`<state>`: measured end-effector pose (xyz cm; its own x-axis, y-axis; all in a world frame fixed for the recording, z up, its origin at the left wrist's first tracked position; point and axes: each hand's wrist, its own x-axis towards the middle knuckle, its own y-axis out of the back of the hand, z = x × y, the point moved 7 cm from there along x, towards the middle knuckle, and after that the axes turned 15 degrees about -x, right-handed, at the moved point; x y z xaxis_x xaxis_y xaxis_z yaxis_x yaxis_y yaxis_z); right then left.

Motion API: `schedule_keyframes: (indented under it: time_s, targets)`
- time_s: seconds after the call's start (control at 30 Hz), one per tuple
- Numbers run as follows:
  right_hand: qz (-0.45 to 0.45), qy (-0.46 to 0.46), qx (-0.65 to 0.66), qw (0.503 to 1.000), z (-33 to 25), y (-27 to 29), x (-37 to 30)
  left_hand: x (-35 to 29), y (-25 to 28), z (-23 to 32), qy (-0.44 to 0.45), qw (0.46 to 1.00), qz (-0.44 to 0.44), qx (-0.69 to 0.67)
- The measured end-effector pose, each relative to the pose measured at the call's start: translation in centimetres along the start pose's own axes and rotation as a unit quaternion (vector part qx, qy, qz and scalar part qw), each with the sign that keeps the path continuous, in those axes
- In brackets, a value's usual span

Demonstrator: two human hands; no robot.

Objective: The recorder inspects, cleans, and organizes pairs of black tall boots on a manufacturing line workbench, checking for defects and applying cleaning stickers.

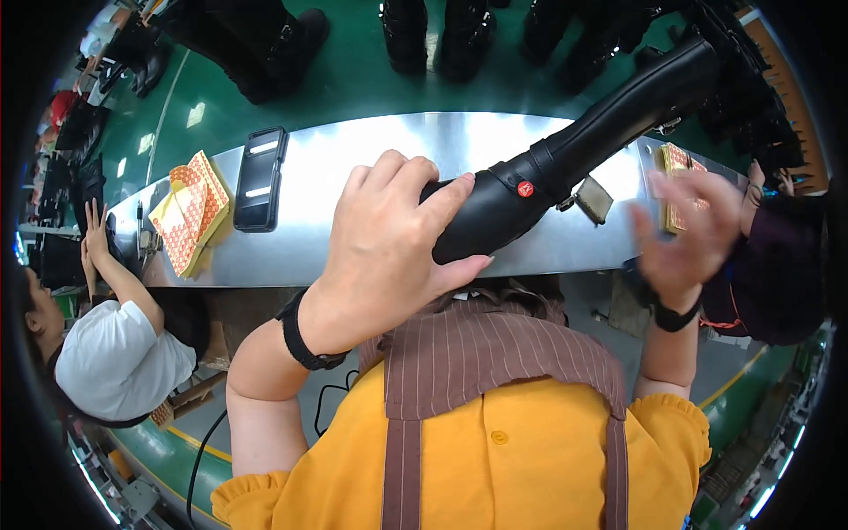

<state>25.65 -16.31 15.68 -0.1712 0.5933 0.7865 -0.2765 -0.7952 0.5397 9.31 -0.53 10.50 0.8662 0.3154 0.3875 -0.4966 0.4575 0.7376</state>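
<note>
A tall black boot (601, 132) lies aslant over the metal table, its toe toward me and its shaft reaching to the far right. My left hand (389, 238) is closed over the toe end, thumb and fingers on either side of it. A strap crosses the ankle, and a small round red sticker (526, 189) sits just below it. My right hand (693, 230) is off the boot at the right, smeared by motion, so its fingers cannot be made out. It is nearest a yellow-edged stack of patterned sheets (671, 168).
On the metal table (336, 203) at left are a black rectangular case (261, 181) and orange-and-white patterned sheets (190, 212). A small dull block (594, 200) lies beside the boot. Black boots (464, 40) stand beyond the table. People sit at left (124, 344) and right (786, 265).
</note>
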Motion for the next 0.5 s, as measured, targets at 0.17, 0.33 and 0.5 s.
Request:
schedule_keyframes:
  time_s: [0.17,0.33,0.5]
  targets:
    - [-0.183,0.032,0.062,0.981,-3.1,-5.4,-0.3,0.7,0.0,0.6,-0.012,1.000,-0.013,0.005]
    - [-0.179,0.114,0.029,0.977,-4.0,-6.0,0.4,1.1,-0.2,0.6,-0.001,1.000,-0.024,0.006]
    - [-0.171,0.107,0.066,0.977,-3.4,-5.6,0.6,1.4,-0.2,0.8,-0.010,0.999,-0.029,0.009]
